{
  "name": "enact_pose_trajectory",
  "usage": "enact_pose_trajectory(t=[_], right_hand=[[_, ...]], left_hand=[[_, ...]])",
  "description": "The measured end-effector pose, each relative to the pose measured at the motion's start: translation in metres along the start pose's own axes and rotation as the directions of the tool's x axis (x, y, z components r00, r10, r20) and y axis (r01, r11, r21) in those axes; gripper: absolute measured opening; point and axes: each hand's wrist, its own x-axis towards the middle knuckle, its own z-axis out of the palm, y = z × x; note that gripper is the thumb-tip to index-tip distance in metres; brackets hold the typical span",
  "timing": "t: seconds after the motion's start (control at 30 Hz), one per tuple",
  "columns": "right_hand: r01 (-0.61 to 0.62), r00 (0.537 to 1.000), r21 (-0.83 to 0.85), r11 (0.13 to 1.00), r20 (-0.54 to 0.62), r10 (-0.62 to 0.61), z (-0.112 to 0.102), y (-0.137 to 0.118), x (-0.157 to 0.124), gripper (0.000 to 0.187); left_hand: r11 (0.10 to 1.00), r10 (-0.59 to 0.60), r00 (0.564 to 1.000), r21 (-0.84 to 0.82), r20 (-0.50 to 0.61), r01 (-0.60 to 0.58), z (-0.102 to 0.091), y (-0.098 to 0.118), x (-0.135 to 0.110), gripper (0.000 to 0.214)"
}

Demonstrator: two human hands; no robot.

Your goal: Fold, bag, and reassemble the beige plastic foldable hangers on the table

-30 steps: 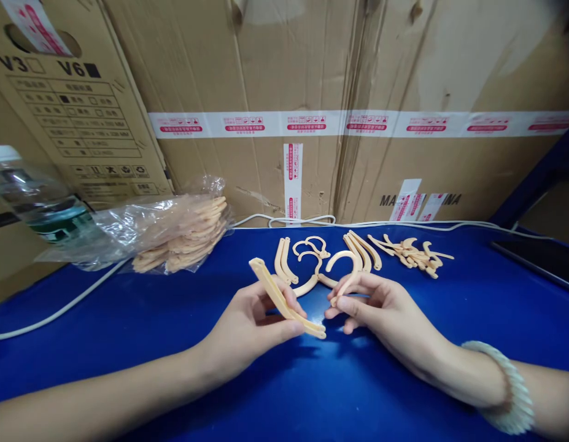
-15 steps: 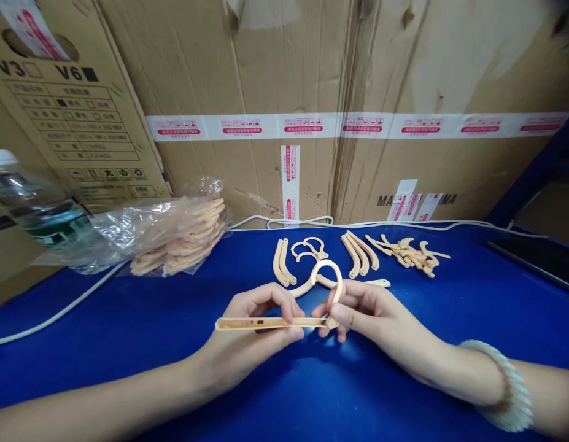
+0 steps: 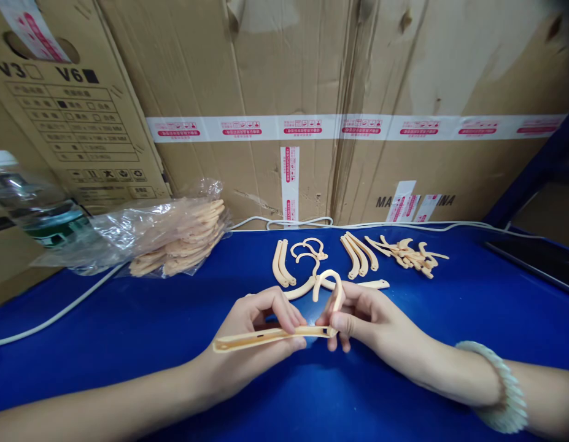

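Observation:
Between the thumb and fingers of my left hand (image 3: 242, 328) is a beige plastic hanger arm (image 3: 251, 339), its hollow, slotted side facing me. My right hand (image 3: 379, 316) pinches a curved hanger hook (image 3: 338, 290) at its base, with the curve pointing up. The hook's base meets the right end of the arm; whether they are locked together I cannot tell. Just behind my hands lies a hanger (image 3: 374, 285) with its two arms spread, partly covered by the held hook and my fingers.
Behind are loose hooks (image 3: 321, 248), two hanger arms (image 3: 278, 265) on the left, more arms (image 3: 354, 256) on the right and a pile of small parts (image 3: 410, 255). A bag of beige pieces (image 3: 192, 236) and a bottle (image 3: 54, 221) stand left. Cardboard (image 3: 247, 172) backs the blue table.
The held arm and hook have come slightly lower and closer to me. The arm's left end now tilts down, and its hollow side shows more. Both hands keep their grip.

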Motion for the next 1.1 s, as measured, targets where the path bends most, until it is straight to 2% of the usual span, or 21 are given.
enact_pose_trajectory(t=[0.17, 0.37, 0.47, 0.57, 0.7, 0.8, 0.97, 1.1], right_hand=[[0.004, 1.0, -0.018, 1.0, -0.01, -0.004, 0.004, 0.001, 0.001, 0.038], [0.028, 0.998, -0.059, 0.998, -0.059, -0.031, 0.007, 0.004, 0.0, 0.03], [0.015, 0.996, -0.071, 0.997, -0.085, -0.021, 0.008, 0.004, 0.0, 0.032], [0.016, 0.996, -0.091, 0.996, -0.085, -0.024, 0.009, 0.003, -0.001, 0.036], [0.034, 0.995, -0.149, 0.988, -0.092, -0.048, 0.01, -0.002, -0.003, 0.037], [0.024, 0.997, -0.175, 0.984, -0.071, -0.037, 0.011, -0.006, -0.003, 0.036], [0.032, 0.998, -0.126, 0.992, -0.051, -0.039, 0.013, -0.003, -0.003, 0.036], [-0.002, 1.0, -0.057, 0.998, -0.025, 0.001, 0.015, 0.0, -0.004, 0.034]], left_hand=[[1.0, -0.022, 1.0, 0.004, 0.007, 0.022, 0.001, 0.0, 0.0, 0.021], [0.989, -0.033, 0.999, 0.141, -0.039, 0.038, 0.003, 0.005, 0.0, 0.023], [0.983, -0.045, 0.998, 0.178, -0.034, 0.05, 0.005, 0.007, -0.001, 0.024], [0.975, -0.09, 0.993, 0.196, -0.078, 0.104, 0.007, 0.008, 0.0, 0.025], [0.978, -0.205, 0.963, 0.009, -0.175, 0.21, 0.008, 0.011, 0.006, 0.024], [0.974, -0.223, 0.952, -0.087, -0.211, 0.209, 0.01, 0.014, 0.008, 0.028], [0.966, -0.236, 0.968, -0.125, -0.08, 0.225, 0.011, 0.009, 0.007, 0.026], [0.949, -0.274, 0.962, -0.166, -0.014, 0.267, 0.012, 0.004, 0.006, 0.034]])
